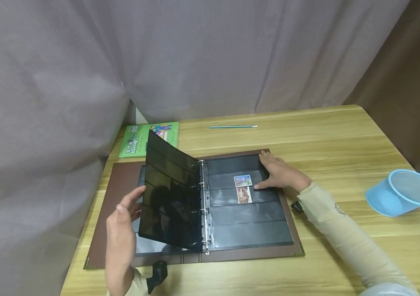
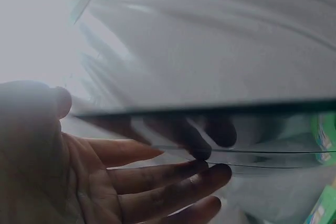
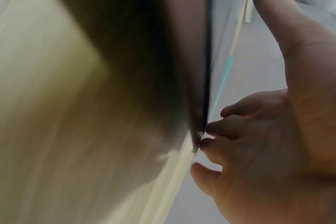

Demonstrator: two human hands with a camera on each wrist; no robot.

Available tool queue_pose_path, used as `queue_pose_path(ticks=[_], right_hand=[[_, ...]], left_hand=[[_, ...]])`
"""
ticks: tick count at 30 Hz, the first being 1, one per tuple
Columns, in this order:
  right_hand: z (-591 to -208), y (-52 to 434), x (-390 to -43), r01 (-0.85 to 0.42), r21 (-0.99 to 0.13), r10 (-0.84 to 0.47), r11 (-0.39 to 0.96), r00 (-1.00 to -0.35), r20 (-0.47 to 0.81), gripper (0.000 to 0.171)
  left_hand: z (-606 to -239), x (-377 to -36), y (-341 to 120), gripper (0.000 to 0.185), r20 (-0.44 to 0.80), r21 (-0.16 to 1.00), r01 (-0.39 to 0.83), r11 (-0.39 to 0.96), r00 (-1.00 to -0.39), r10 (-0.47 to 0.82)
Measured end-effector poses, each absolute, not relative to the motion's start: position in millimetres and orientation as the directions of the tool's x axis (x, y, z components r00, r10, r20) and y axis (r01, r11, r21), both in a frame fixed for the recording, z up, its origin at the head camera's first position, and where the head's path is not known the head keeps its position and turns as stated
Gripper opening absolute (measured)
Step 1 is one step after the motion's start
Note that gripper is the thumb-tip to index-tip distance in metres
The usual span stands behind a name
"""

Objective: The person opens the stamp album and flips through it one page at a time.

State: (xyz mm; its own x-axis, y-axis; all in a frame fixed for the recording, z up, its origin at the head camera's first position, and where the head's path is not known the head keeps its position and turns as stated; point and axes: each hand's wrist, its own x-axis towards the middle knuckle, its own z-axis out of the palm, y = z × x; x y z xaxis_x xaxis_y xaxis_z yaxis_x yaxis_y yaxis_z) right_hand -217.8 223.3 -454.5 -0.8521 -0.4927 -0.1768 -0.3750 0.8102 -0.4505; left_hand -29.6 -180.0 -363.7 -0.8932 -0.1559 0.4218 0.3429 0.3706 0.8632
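Note:
A brown ring binder [image 1: 100, 230] lies spread on the table, with black pocket pages in it. One black page [image 1: 172, 193] stands half raised and leans to the left of the rings. My left hand [image 1: 121, 236] is at its outer edge; in the left wrist view the straight fingers [image 2: 173, 184] touch the page's surface. On the right-hand page [image 1: 248, 234] two stamps sit in the middle pockets: a bluish stamp [image 1: 243, 180] above a brownish stamp [image 1: 244, 195]. My right hand [image 1: 280, 172] rests on that page's upper right edge, fingers spread, thumb beside the stamps.
A green book [image 1: 132, 142] lies at the back left, partly behind the raised page. Near the table's back edge is a teal pencil [image 1: 232, 127]. A light blue mesh-like bin [image 1: 387, 197] stands tilted in view at the right. Grey curtains [image 1: 210, 57] hang behind the table.

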Motion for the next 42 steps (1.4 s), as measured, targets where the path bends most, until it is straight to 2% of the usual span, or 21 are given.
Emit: queue_pose_path(ticks=[6, 16, 25, 30, 34, 42], right_hand=[[-462.6, 226.7, -214.8, -0.342, -0.443, -0.472, 0.829, -0.853, -0.224, 0.121], [-462.8, 221.5, -207.4, -0.370, -0.443, -0.485, 0.817, -0.856, -0.180, 0.109], [-459.2, 215.9, -199.9, -0.416, -0.395, -0.488, 0.819, -0.867, -0.100, 0.101], [-457.7, 212.0, -196.5, -0.373, -0.441, -0.424, 0.816, -0.905, -0.020, 0.107], [-453.4, 207.5, -192.8, -0.330, -0.487, -0.367, 0.809, -0.930, 0.020, 0.110], [-440.8, 200.4, -186.5, -0.315, -0.545, -0.330, 0.777, -0.941, 0.073, 0.110]], left_hand=[[-372.9, -25.3, -191.9, 0.061, 0.356, 0.888, 0.259, 0.380, -0.910, -0.213], [-387.2, -24.2, -212.7, 0.057, 0.291, 0.877, 0.153, 0.456, -0.924, -0.249], [-403.7, -27.1, -228.2, 0.047, 0.099, 0.810, -0.058, 0.583, -0.967, -0.233], [-414.2, -30.4, -232.0, 0.051, -0.001, 0.797, -0.141, 0.587, -0.973, -0.233], [-422.3, -31.1, -235.2, 0.051, -0.026, 0.786, -0.166, 0.595, -0.971, -0.237], [-433.7, -31.0, -243.8, 0.054, -0.107, 0.763, -0.231, 0.603, -0.966, -0.234]])
